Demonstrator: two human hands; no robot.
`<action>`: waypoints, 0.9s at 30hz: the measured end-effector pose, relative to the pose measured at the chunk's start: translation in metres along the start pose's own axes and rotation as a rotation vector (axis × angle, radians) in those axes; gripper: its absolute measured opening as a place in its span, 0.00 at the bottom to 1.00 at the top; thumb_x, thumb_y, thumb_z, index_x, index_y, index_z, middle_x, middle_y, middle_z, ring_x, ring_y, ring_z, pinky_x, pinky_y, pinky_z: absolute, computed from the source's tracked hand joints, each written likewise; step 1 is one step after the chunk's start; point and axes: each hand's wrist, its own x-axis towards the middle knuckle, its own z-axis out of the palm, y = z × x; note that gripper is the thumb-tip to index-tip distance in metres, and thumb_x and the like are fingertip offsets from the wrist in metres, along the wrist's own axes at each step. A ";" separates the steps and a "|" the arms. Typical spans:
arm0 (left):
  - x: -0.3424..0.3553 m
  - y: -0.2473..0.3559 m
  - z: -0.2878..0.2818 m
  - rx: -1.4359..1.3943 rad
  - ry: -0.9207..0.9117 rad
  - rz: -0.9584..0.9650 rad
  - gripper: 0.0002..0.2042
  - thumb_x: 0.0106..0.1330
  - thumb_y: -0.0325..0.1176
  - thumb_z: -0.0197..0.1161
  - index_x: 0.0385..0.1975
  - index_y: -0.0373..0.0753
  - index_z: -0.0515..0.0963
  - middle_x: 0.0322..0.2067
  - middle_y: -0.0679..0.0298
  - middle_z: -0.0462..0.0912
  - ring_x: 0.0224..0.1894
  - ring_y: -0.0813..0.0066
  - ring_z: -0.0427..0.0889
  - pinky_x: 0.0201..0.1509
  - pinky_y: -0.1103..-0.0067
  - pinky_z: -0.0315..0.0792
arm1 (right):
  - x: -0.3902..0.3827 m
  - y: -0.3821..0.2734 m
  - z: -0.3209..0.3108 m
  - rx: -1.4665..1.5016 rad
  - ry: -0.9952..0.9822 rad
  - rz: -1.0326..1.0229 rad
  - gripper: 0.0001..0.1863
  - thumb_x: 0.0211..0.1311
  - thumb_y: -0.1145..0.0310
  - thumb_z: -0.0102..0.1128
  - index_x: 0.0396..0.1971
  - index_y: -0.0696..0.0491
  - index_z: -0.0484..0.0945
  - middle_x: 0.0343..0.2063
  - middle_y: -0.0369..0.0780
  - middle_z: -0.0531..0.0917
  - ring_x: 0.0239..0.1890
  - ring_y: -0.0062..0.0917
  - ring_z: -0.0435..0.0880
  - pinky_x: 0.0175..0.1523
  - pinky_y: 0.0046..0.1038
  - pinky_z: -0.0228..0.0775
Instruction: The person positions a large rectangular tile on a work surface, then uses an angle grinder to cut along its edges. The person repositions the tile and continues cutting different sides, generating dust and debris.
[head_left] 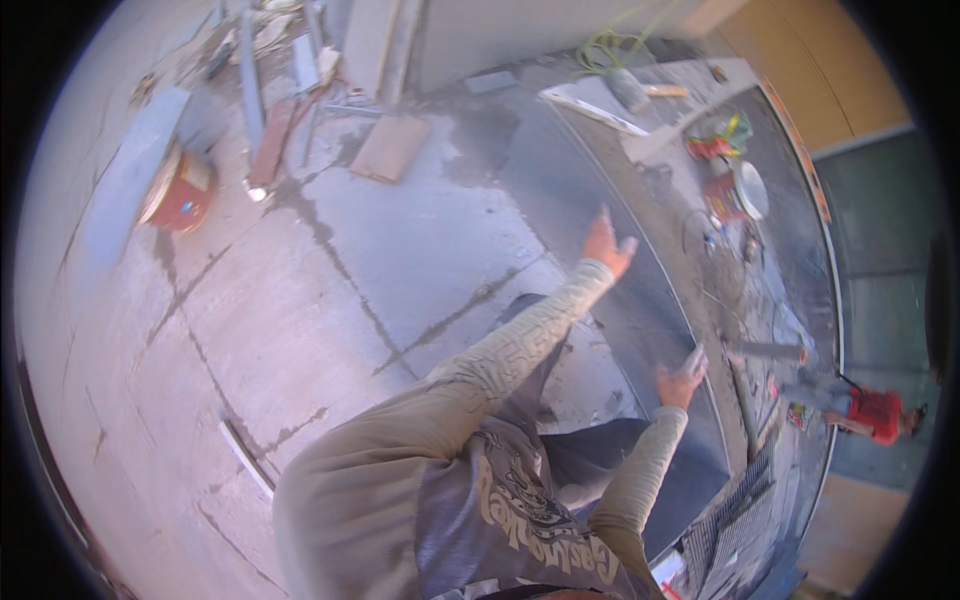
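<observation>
Stretching beneath both hands, a long dark slab point(640, 310) lay beside the paved floor point(290, 280). The left hand point(610, 246) was over its surface, the grip open, thumb and finger spread apart. The right hand point(681, 379) was near the slab's far edge; in that blur, I could not tell whether its grip was closed. A red bucket point(187, 192) stood left, a pale-rimmed bucket point(727, 196) beyond the slab, and a person point(876, 415) in red farther right.
</observation>
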 end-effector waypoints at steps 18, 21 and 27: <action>0.033 0.029 0.033 -0.005 -0.097 -0.216 0.63 0.57 0.52 0.75 0.71 0.12 0.36 0.72 0.22 0.45 0.79 0.35 0.44 0.83 0.61 0.41 | 0.005 -0.034 -0.016 -0.055 -0.030 0.169 0.60 0.45 0.69 0.72 0.79 0.52 0.46 0.77 0.52 0.52 0.81 0.50 0.43 0.80 0.41 0.52; 0.040 0.001 0.049 -0.009 -0.141 -0.225 0.64 0.56 0.46 0.76 0.72 0.15 0.29 0.72 0.22 0.46 0.77 0.35 0.49 0.82 0.63 0.45 | 0.000 -0.040 -0.024 -0.003 -0.052 0.230 0.59 0.44 0.69 0.71 0.79 0.52 0.47 0.77 0.49 0.54 0.81 0.47 0.44 0.79 0.39 0.55; 0.008 0.019 0.046 0.022 -0.196 -0.214 0.64 0.56 0.44 0.74 0.72 0.17 0.25 0.73 0.24 0.45 0.77 0.38 0.52 0.81 0.66 0.49 | -0.016 -0.003 -0.041 -0.013 -0.097 0.199 0.49 0.49 0.66 0.69 0.75 0.49 0.58 0.73 0.47 0.62 0.76 0.46 0.56 0.74 0.41 0.63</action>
